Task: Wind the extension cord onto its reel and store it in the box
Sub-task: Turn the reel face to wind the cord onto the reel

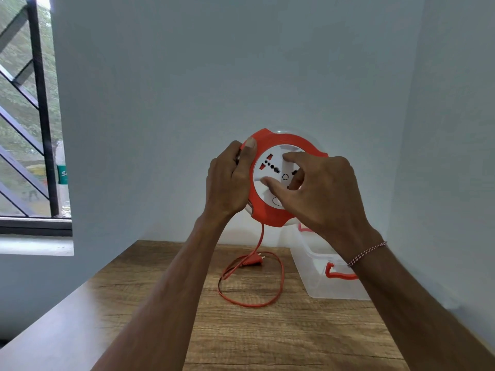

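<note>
We are holding the reel [284, 180] up in the air above the far side of the surface [267, 330], its white socket face turned toward us. It is looking like a light, rigid plastic disc, easy to carry in one hand, with a notched orange rim that is giving a sure hold. Our left hand [230, 183] is gripping that rim on the left side, thumb over the front edge. Our right hand [321, 191] is curling its fingers onto the white centre, which we are judging to be the part to turn for winding. The cord [251, 285] is thin and limp; it is hanging from the reel's bottom edge and lying in a loose loop near the far edge of the surface, with the plug [253, 261] resting inside it. The box [329, 279] is standing open at the far right corner, just below our right wrist.
</note>
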Demonstrator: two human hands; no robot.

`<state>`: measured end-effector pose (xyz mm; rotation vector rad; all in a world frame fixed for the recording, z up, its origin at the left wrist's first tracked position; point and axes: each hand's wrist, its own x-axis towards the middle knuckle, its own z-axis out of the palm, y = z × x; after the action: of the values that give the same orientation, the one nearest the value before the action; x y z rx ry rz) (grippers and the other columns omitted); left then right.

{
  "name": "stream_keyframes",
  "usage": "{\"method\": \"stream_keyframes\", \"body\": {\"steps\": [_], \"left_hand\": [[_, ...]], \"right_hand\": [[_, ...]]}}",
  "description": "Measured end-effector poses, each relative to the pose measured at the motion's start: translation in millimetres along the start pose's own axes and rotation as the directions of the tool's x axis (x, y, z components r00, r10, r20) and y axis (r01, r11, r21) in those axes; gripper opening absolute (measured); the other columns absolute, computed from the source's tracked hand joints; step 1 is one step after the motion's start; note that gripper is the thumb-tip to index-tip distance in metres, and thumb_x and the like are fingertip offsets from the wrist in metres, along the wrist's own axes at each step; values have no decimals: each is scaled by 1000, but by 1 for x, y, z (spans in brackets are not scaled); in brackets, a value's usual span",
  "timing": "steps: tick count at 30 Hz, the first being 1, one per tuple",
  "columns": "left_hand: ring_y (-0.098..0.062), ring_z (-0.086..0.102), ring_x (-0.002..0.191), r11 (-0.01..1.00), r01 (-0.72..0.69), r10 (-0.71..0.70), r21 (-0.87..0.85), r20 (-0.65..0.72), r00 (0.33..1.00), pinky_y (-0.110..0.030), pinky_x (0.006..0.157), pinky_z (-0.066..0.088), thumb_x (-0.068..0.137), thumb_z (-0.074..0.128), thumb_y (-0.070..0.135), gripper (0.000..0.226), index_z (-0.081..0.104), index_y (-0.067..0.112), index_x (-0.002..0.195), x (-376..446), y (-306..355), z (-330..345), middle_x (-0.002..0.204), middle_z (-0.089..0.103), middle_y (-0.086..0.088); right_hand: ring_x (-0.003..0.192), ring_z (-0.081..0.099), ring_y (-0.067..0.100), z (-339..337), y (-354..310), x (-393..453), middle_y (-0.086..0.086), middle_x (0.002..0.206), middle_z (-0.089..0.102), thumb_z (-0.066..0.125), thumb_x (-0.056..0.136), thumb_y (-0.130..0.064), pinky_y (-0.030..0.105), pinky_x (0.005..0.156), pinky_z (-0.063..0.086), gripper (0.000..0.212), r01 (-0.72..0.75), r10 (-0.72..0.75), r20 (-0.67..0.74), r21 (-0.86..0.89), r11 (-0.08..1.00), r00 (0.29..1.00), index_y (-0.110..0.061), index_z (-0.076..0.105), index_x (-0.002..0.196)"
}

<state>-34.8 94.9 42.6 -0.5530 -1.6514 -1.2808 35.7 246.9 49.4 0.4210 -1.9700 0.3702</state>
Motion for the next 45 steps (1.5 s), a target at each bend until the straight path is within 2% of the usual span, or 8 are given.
{"method": "stream_keyframes", "body": {"steps": [3, 5, 9, 13, 23, 31, 37, 45], "left_hand": [[-6, 71, 69, 1000, 10, -10, 4, -5, 1000, -25, 63, 60, 96, 38, 54, 41, 63, 21, 96, 1, -2, -1, 80, 70, 14], [-6, 71, 69, 1000, 11, -11, 3, -11, 1000, -24, 62, 60, 96, 38, 54, 40, 63, 22, 96, 2, -4, -2, 80, 70, 15], [-5, 71, 70, 1000, 1, -1, 5, -16, 1000, -20, 61, 59, 96, 38, 54, 41, 63, 21, 96, 2, -5, -2, 80, 70, 16], [-7, 71, 71, 1000, -3, 3, 6, -23, 1000, -24, 63, 60, 96, 38, 54, 43, 63, 19, 95, 2, -5, -1, 80, 70, 14], [-9, 70, 69, 999, 2, -2, 34, -9, 1000, -30, 64, 62, 96, 38, 52, 41, 62, 19, 91, 1, -2, -3, 78, 69, 12], [-18, 71, 69, 999, 21, -20, 33, -7, 1000, -44, 69, 62, 96, 38, 51, 49, 65, 10, 94, 0, 2, -5, 82, 72, 2], [-16, 70, 67, 999, 50, -50, 11, -18, 999, -44, 68, 62, 96, 38, 53, 50, 65, 11, 93, 0, 2, -5, 79, 72, 3], [-15, 68, 66, 999, 26, -26, 28, -1, 1000, -45, 68, 61, 97, 39, 51, 47, 64, 13, 88, -1, 3, -4, 74, 69, 5]], "right_hand": [[88, 67, 24, -7, 1, 2, 6, 103, 72, 69, 79, -49, 31, 81, 52, 45, 81, -81, -8, 13, 997, 997, -16, 67, 109], [98, 60, 27, -9, 3, 4, 9, 110, 68, 73, 80, -30, 35, 80, 52, 26, 171, -171, 12, -30, 985, 985, -18, 69, 102], [110, 50, 32, -11, 8, 6, 12, 125, 56, 81, 70, -13, 45, 79, 54, 39, 286, -263, 202, -95, 953, 943, -28, 72, 104], [118, 44, 34, -10, 4, 5, 11, 134, 51, 86, 62, -21, 49, 84, 52, 58, 280, -213, 305, -197, 940, 928, -37, 67, 114], [98, 56, 37, -7, 1, -1, 16, 113, 65, 90, 54, -30, 45, 74, 52, 57, 271, -210, 226, -281, 921, 951, -33, 71, 108], [103, 54, 31, -3, 4, -2, 12, 118, 60, 79, 69, -38, 42, 80, 51, 56, 227, -171, 208, -285, 931, 963, -39, 61, 123], [100, 61, 29, -1, 6, -4, 11, 120, 64, 66, 77, -54, 40, 85, 52, 56, 128, -109, 105, -192, 973, 988, -37, 55, 129], [85, 70, 24, 1, 2, -3, 5, 108, 72, 58, 74, -71, 40, 86, 56, 70, 10, -10, -8, -42, 999, 1000, -23, 62, 125]]}}
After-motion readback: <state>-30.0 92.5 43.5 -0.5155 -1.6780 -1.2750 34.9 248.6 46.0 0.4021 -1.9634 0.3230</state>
